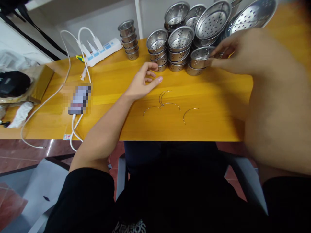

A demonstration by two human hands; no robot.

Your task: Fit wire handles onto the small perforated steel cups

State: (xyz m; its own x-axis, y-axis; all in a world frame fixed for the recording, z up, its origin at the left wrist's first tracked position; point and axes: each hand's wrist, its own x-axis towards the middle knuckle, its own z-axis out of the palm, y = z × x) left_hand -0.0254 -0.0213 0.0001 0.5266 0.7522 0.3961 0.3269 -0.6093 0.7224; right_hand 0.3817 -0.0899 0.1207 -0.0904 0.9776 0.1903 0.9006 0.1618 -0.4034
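Note:
My right hand point(233, 55) is at the right side of a small perforated metal cup point(199, 58), thumb and fingers closed on its edge. That cup sits on another in a short stack. My left hand point(143, 81) is open and holds nothing, its fingers loosely bent just in front of a stack of perforated cups point(157, 42). Beside that is a second stack of cups point(181, 38). Between my hands and the table edge lie thin curved wires, several meeting at one point point(162, 105) and a single curved wire point(190, 111) to the right.
Larger perforated metal bowls point(213, 21) stand at the back right. Another small cup stack point(128, 38) is by the wall. A power strip point(104, 51) with white cables and a phone point(79, 99) lie left. A cardboard box point(40, 81) sits at far left.

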